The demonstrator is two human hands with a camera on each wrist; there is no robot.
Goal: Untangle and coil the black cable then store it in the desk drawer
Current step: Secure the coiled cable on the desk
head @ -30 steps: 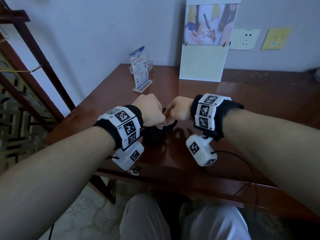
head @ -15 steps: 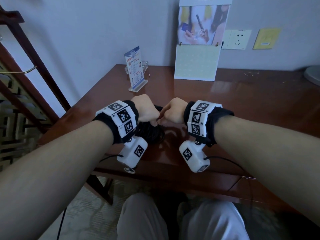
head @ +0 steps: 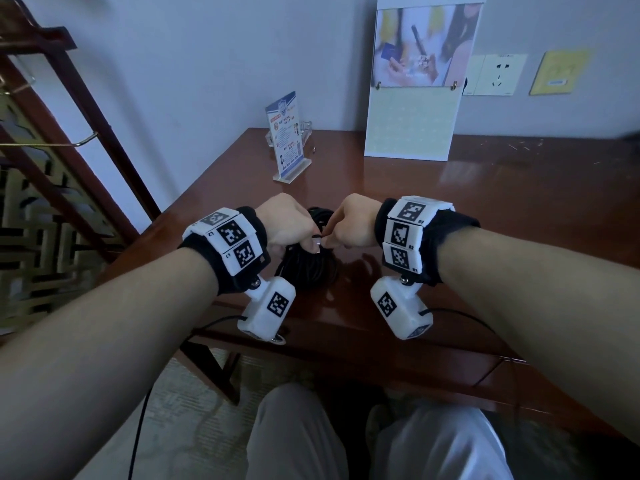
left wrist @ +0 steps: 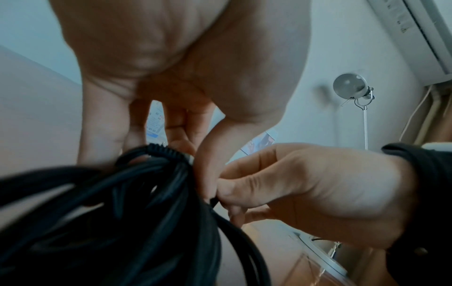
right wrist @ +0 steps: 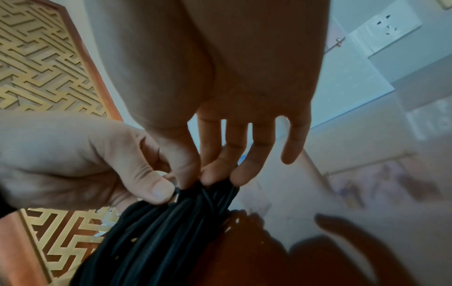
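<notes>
The black cable [head: 308,268] is gathered in a thick bundle of loops that stands on the dark wooden desk [head: 485,220] near its front left corner. My left hand [head: 311,244] grips the top of the bundle from the left, fingers curled round the strands [left wrist: 122,212]. My right hand [head: 332,237] meets it from the right. It pinches strands at the top of the bundle [right wrist: 171,232] between thumb and fingertips [right wrist: 210,176]. The left thumb [right wrist: 159,191] presses on the same spot. The lower loops are hidden behind my wrists in the head view.
A small sign holder [head: 289,140] and a tall calendar [head: 412,98] stand at the back of the desk against the wall. A wall socket [head: 498,74] is to the right. A wooden lattice screen [head: 41,202] stands left of the desk. My knees [head: 294,438] are below its front edge.
Both hands stay on top of the bundle. Their fingertips have drawn closer together, and the bundle has stayed in the same place on the desk.
</notes>
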